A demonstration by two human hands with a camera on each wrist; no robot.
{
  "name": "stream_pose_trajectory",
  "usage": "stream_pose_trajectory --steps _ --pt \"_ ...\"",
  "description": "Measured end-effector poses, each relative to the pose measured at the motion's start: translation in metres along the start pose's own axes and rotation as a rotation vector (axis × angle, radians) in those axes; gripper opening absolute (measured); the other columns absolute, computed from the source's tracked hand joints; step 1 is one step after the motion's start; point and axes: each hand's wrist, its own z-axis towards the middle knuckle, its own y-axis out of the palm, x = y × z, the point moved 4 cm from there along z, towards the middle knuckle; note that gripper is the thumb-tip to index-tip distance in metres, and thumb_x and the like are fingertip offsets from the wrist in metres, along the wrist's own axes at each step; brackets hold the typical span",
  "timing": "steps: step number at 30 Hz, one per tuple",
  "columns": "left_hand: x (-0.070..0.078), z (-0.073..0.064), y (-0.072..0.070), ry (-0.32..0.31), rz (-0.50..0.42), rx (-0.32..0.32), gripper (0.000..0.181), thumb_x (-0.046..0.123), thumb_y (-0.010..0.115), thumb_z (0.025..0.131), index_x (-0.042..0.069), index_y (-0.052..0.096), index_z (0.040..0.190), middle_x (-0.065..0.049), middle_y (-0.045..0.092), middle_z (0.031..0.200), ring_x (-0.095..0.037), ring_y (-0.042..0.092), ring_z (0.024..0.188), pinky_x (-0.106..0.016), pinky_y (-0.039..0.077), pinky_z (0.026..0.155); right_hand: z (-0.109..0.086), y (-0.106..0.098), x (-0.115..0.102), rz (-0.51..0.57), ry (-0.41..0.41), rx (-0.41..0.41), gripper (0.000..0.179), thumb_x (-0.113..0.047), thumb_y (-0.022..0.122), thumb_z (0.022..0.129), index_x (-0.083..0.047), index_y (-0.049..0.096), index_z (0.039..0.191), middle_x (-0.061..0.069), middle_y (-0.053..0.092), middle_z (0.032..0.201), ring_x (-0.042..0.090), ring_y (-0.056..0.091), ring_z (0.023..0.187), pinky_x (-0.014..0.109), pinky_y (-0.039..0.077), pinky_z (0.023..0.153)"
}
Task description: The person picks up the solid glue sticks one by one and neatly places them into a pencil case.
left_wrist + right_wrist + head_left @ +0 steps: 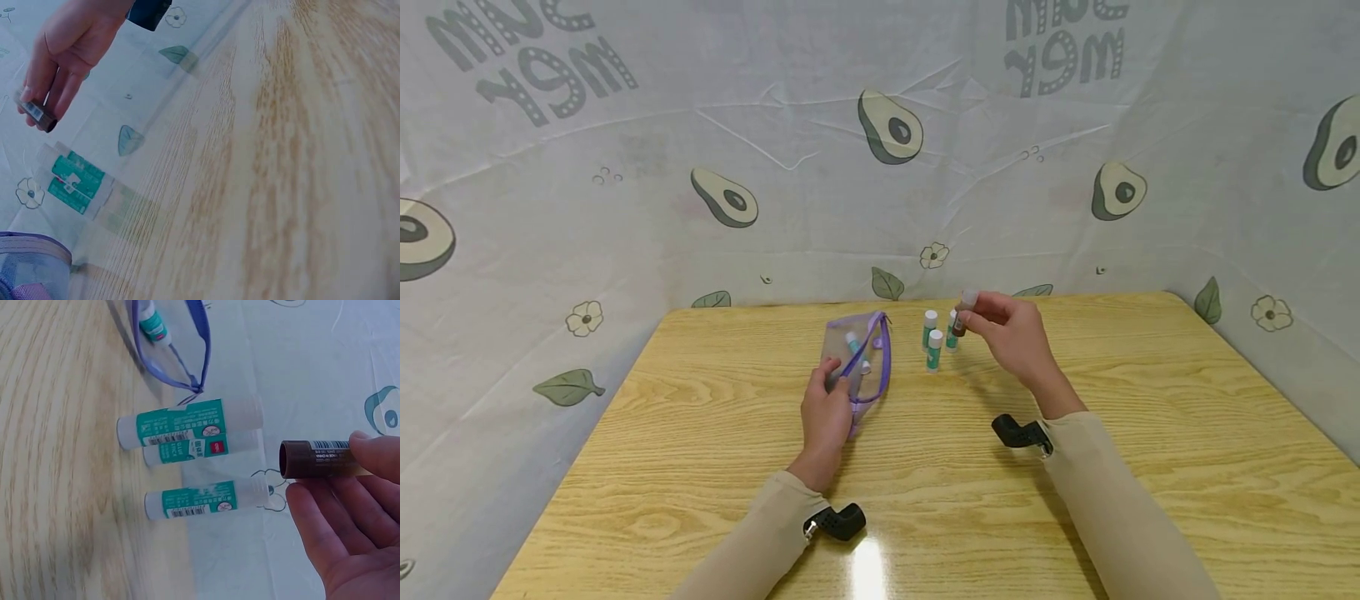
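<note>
At the near side of a see-through pouch with purple edging [886,367], my left hand [826,417] grips its edge between thumb and fingers. The pouch gapes toward the right, and a white-and-green glue stick [854,346] lies inside. My right hand [1013,337] pinches a small brown tube [315,459] with a whitish, see-through cap, held above the table. Close to its left, three glue sticks with green labels stand upright: a front one [934,352], a back left one [929,327] and a right one [952,335]. The left wrist view does not show my left hand.
Everything stands on a wood-grain table [700,467]. Behind its back edge hangs a pale cloth [820,250] printed with avocados, leaves and flowers. Black wrist mounts [842,522] sit on both sleeves.
</note>
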Motion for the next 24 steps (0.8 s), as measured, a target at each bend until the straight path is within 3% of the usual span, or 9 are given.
stream_pose_trajectory --steps 7,9,11,16,20,24 --pt "-0.002 0.0 0.001 -0.01 -0.021 0.002 0.041 0.026 0.046 0.101 0.026 0.051 0.142 -0.001 0.045 0.151 -0.025 0.057 0.098 -0.028 0.046 0.053 0.004 0.001 -0.004 0.042 0.024 0.05 0.036 -0.03 0.065 0.095 -0.01 0.066 0.125 0.01 0.071 0.118 0.015 0.066 0.105 0.022 0.053 0.09" --pt "-0.002 0.0 0.001 0.001 -0.015 0.004 0.041 0.026 0.046 0.101 0.025 0.051 0.142 -0.001 0.045 0.152 -0.028 0.057 0.102 -0.032 0.049 0.06 0.005 0.001 -0.007 0.04 0.024 0.059 0.038 -0.03 0.065 0.095 -0.009 0.066 0.126 0.011 0.071 0.119 0.015 0.066 0.106 0.021 0.052 0.09" --pt "-0.001 0.001 0.001 0.022 -0.012 0.006 0.04 0.025 0.046 0.102 0.023 0.051 0.142 0.0 0.043 0.154 -0.027 0.054 0.118 -0.036 0.051 0.076 0.006 0.003 -0.009 0.037 0.019 0.064 0.04 -0.031 0.065 0.095 -0.008 0.065 0.127 0.011 0.07 0.119 0.015 0.065 0.107 0.021 0.052 0.09" --pt "0.0 0.001 0.0 0.062 -0.021 0.005 0.039 0.022 0.046 0.103 0.018 0.051 0.141 0.002 0.039 0.158 -0.023 0.033 0.146 -0.045 0.037 0.111 0.009 0.009 -0.016 0.044 0.019 0.069 0.042 -0.031 0.066 0.095 -0.007 0.064 0.129 0.012 0.07 0.119 0.016 0.065 0.108 0.025 0.051 0.09" --pt "0.001 0.001 0.0 0.059 -0.028 0.002 0.039 0.022 0.045 0.103 0.017 0.051 0.141 0.002 0.039 0.158 -0.023 0.031 0.148 -0.048 0.033 0.115 0.011 0.015 -0.019 0.079 0.012 0.061 0.04 -0.026 0.066 0.095 -0.005 0.064 0.129 0.013 0.07 0.119 0.016 0.065 0.107 0.028 0.054 0.092" --pt "0.001 0.001 0.0 0.049 -0.022 0.004 0.04 0.023 0.045 0.103 0.018 0.051 0.141 0.0 0.041 0.156 -0.023 0.038 0.142 -0.046 0.039 0.108 0.015 0.022 -0.022 0.102 0.011 0.068 0.04 -0.027 0.067 0.094 -0.006 0.064 0.128 0.012 0.071 0.118 0.018 0.066 0.108 0.034 0.054 0.096"
